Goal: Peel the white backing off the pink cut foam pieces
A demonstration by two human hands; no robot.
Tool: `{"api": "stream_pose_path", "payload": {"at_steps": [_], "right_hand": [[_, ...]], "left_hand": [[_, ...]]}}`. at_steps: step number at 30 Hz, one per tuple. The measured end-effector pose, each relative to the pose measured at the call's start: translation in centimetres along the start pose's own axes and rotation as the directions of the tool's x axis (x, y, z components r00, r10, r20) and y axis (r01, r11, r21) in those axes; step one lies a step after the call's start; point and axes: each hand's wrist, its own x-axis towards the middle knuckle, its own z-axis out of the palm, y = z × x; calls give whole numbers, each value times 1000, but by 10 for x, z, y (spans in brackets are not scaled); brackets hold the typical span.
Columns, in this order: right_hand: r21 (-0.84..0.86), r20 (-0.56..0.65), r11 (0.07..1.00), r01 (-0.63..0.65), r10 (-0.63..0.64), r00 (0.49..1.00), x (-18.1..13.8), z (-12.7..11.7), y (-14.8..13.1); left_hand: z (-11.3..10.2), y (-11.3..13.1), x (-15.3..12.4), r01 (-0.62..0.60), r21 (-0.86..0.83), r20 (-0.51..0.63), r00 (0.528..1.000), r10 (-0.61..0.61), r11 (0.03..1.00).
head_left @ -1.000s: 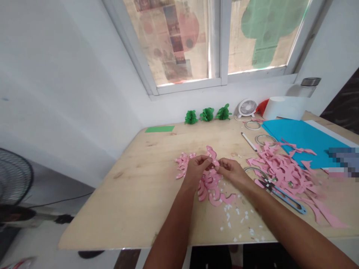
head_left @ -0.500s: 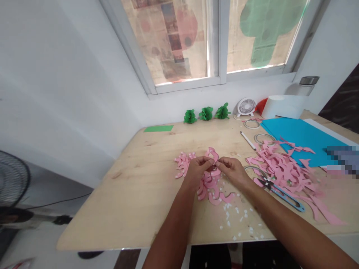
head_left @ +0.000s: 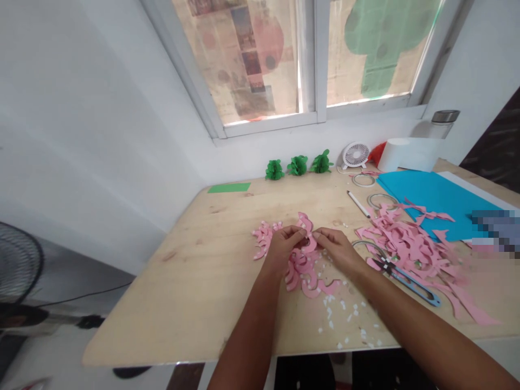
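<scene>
Over the middle of the table, a curvy S-shaped strip of pink paper (head_left: 311,245) is held between my two hands. My left hand (head_left: 283,245) pinches it from the left with thumb and forefinger. At its right edge, my right hand (head_left: 338,248) has thumb and fingertips closed on the paper. Below my fingers lies a loose cluster of curved pink paper pieces (head_left: 311,284) with small white bits on them. Another bunch of pink cut pieces (head_left: 262,238) sits beside my left hand, partly covered by it.
Right of my hands are blue-handled snips (head_left: 416,287), a heap of pink scraps (head_left: 410,244), tape rolls (head_left: 382,202), a white pen (head_left: 358,204) and blue sheets (head_left: 430,189). White bits (head_left: 353,314) litter the near edge. Three green paper shapes (head_left: 298,165) and a small fan (head_left: 356,155) stand behind.
The pink strip has turned slightly between my fingers, and more of its lower curve shows. My right fingertips have shifted a little toward its right edge.
</scene>
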Motion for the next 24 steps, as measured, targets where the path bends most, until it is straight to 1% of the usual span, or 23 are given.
{"api": "stream_pose_path", "payload": {"at_steps": [4, 7, 10, 14, 16, 17, 19, 22, 24], "right_hand": [[2, 31, 1000, -3, 3, 1000, -1, 1, -3], [-39, 9, 999, 0, 0, 1000, -1, 2, -5], [-119, -36, 992, 33, -38, 999, -2, 2, -5], [-285, -102, 955, 88, -121, 987, -4, 0, -5], [-324, -115, 940, 103, -147, 982, -5, 0, -7], [-317, -110, 942, 106, -148, 983, -5, 0, -8], [-249, -83, 963, 103, -127, 988, -5, 0, -9], [-83, -47, 995, 62, -66, 997, -3, -1, -9], [27, -26, 999, 26, -25, 999, -2, -1, -8]], "left_hand": [[1, 1, -1, -19, -15, 8, 1000, 19, 1000], [1, 2, -1, -9, -3, 6, 1000, 9, 1000], [0, 2, 0, 10, -3, 11, 1000, -10, 1000], [-2, 1, 2, 22, -4, -7, 1000, -22, 1000], [-3, 0, 3, 28, -23, -5, 1000, -28, 999], [-3, -1, 3, 31, -43, 2, 1000, -31, 999], [-4, -1, 4, 39, -97, 27, 999, -37, 995], [-5, -1, 3, 56, -175, 66, 997, -45, 983], [-5, -1, 2, 70, -206, 79, 995, -54, 976]]}}
